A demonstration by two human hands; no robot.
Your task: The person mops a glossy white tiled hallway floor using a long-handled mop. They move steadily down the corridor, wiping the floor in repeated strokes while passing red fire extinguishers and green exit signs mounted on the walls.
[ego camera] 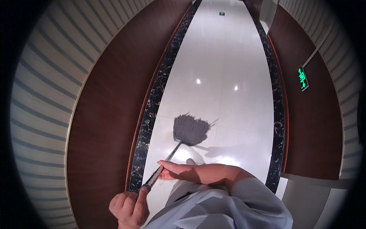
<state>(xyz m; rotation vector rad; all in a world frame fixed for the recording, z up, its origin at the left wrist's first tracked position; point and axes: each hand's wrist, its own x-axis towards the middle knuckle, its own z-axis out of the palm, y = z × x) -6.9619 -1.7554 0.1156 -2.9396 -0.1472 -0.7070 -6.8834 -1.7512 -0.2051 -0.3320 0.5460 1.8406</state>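
Observation:
My left hand [128,207], at the lower left, is closed round the top end of a mop handle [173,153]. Further down the pole, my right hand [167,171] holds it, with the right forearm reaching across in front of my body; some of its fingers are hidden. The handle slants up and right to the grey mop head [191,130]. Its strands are spread flat on the glossy pale tiled floor [206,94], pointing away from me. A shoe tip [191,162] shows just below the mop head.
A corridor runs ahead between dark wood-look wall panels [108,108] with striped wall covering above. Black marbled borders [154,100] edge the floor on both sides. A lit green exit sign [302,78] is at the right wall, and a small green sign [222,13] lies far ahead on the floor.

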